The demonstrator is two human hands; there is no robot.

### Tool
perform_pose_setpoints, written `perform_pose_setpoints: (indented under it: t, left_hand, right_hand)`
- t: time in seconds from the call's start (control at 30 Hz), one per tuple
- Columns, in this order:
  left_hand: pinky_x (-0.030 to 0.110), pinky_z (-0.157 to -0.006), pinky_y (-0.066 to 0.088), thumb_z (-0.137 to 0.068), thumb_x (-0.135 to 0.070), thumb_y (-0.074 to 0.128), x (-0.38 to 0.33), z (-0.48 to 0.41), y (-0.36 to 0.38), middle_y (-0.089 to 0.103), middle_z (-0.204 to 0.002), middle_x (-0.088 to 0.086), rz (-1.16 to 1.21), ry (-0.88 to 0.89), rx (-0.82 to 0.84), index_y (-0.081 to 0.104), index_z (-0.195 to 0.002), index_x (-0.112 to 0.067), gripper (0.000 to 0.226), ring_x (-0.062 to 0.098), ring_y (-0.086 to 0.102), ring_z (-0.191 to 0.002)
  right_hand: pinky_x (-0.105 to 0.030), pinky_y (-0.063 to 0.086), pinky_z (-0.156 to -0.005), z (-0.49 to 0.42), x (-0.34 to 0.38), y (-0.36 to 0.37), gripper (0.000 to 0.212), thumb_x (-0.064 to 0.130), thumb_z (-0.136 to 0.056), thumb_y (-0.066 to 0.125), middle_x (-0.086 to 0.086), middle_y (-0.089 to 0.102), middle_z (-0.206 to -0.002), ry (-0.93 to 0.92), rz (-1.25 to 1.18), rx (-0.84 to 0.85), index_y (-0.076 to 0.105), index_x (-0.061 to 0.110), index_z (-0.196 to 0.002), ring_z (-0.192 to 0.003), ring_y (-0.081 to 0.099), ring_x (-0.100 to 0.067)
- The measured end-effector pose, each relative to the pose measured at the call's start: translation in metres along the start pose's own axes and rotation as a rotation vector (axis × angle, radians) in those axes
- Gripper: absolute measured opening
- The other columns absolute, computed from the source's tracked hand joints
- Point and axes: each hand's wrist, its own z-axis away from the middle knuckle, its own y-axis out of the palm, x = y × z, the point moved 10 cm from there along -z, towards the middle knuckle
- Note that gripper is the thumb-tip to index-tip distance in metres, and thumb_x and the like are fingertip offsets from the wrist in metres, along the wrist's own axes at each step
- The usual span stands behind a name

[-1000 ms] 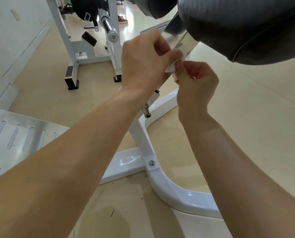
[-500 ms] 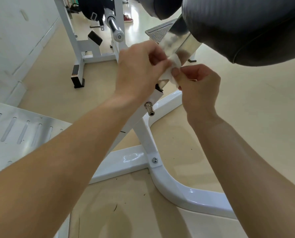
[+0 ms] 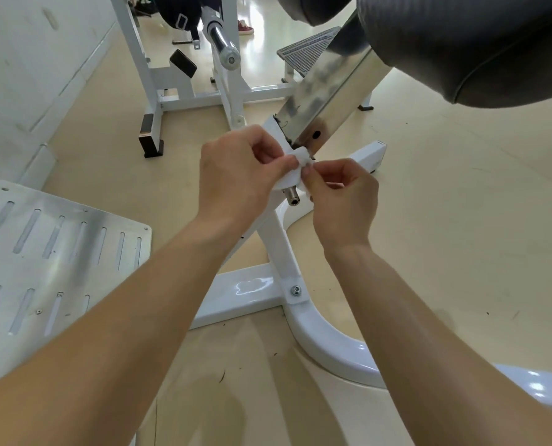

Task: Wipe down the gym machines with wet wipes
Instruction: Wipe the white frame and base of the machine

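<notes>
A small white wet wipe (image 3: pixel 297 167) is bunched between my two hands, just below the lower end of the machine's shiny steel post (image 3: pixel 326 91). My left hand (image 3: pixel 239 175) pinches the wipe from the left and my right hand (image 3: pixel 342 194) pinches its right edge. Right under the wipe a chrome pin (image 3: pixel 292 196) sticks out of the white frame upright (image 3: pixel 281 246). The machine's dark padded cushion (image 3: pixel 467 43) hangs over the top right.
The white frame foot (image 3: pixel 329 346) curves across the beige floor below my arms. A slotted metal footplate (image 3: pixel 52 252) lies at the left. Behind stand another white rack (image 3: pixel 158 91) with a chrome bar (image 3: pixel 223 43) and a ribbed step plate (image 3: pixel 306 53). A white wall runs along the left.
Both hands with the wipe have come down off the steel post towards its lower end and the chrome pin. The post's shiny face is now uncovered.
</notes>
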Motion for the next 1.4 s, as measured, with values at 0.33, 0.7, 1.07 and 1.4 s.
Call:
perform_pose_setpoints:
  t: [0.33, 0.7, 1.07, 1.4]
  left_hand:
    - [0.009, -0.064, 0.040, -0.084, -0.031, 0.080, 0.009, 0.013, -0.010, 0.064, -0.073, -0.015, -0.085, 0.098, 0.004, 0.073, -0.082, -0.021, 0.012, 0.000, 0.056, -0.066]
    - [0.011, -0.059, 0.040, -0.079, -0.032, 0.083, 0.054, 0.038, -0.031, 0.065, -0.066, -0.020, -0.100, -0.031, 0.150, 0.068, -0.071, -0.038, 0.019, 0.003, 0.053, -0.058]
    - [0.027, -0.066, 0.053, -0.082, -0.024, 0.078, 0.042, 0.039, -0.015, 0.066, -0.078, -0.013, -0.095, 0.081, -0.045, 0.069, -0.086, -0.023, 0.010, 0.007, 0.062, -0.065]
    - [0.019, -0.065, 0.053, -0.079, -0.030, 0.085, 0.032, 0.040, -0.012, 0.065, -0.077, -0.004, -0.002, 0.165, -0.084, 0.075, -0.082, -0.014, 0.019, 0.009, 0.063, -0.068]
  right_hand:
    - [-0.009, 0.044, -0.063, 0.000, 0.012, -0.002, 0.015, 0.024, -0.081, 0.080, 0.014, 0.069, -0.068, -0.048, 0.095, 0.027, 0.068, 0.024, -0.073, -0.067, 0.064, -0.002]
    - [-0.027, 0.050, -0.065, 0.092, -0.012, -0.005, 0.017, 0.010, -0.088, 0.073, 0.009, 0.068, -0.075, 0.030, -0.043, 0.078, 0.067, 0.025, -0.082, -0.064, 0.060, -0.013]
    - [-0.031, 0.060, -0.075, 0.050, -0.048, 0.031, 0.014, 0.022, -0.083, 0.081, 0.001, 0.073, -0.078, 0.246, -0.225, -0.115, 0.070, 0.014, -0.086, -0.073, 0.070, -0.017]
    - [-0.031, 0.059, -0.086, 0.060, -0.048, 0.035, 0.011, 0.019, -0.090, 0.075, 0.006, 0.074, -0.075, 0.262, -0.321, -0.084, 0.077, 0.009, -0.094, -0.080, 0.073, -0.013]
